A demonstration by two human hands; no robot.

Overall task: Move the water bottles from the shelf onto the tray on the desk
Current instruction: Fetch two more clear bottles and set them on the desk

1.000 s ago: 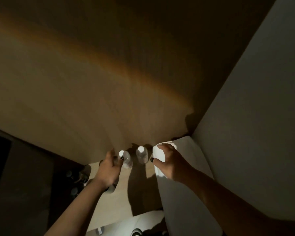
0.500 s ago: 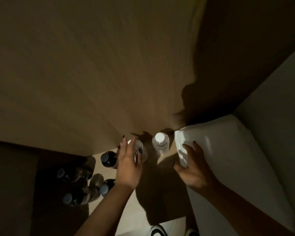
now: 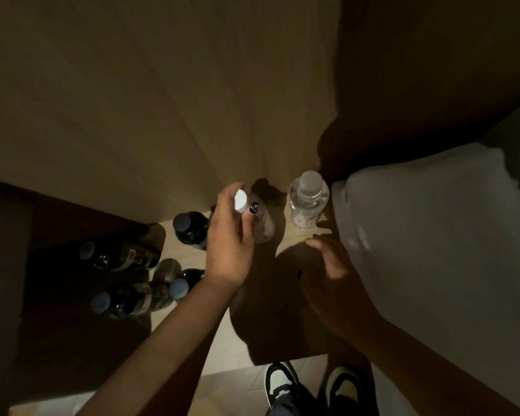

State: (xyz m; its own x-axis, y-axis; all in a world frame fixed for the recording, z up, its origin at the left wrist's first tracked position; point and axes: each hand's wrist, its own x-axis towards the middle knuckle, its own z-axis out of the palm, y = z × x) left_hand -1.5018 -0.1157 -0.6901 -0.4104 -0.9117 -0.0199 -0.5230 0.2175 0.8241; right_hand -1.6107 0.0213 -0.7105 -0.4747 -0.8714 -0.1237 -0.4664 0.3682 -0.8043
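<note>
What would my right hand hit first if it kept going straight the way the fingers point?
Most likely the standing clear water bottle: the right hand is open, fingers aimed up toward it. The white pillow lies close alongside, and depth is hard to judge in this dim view.

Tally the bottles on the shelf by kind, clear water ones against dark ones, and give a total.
Clear water bottles: 2, one gripped near its cap by the left hand, one standing free beyond the open right hand.
Dark bottles: 4, one upright, one at the front, two dim ones at the left.
Total: 6
</note>
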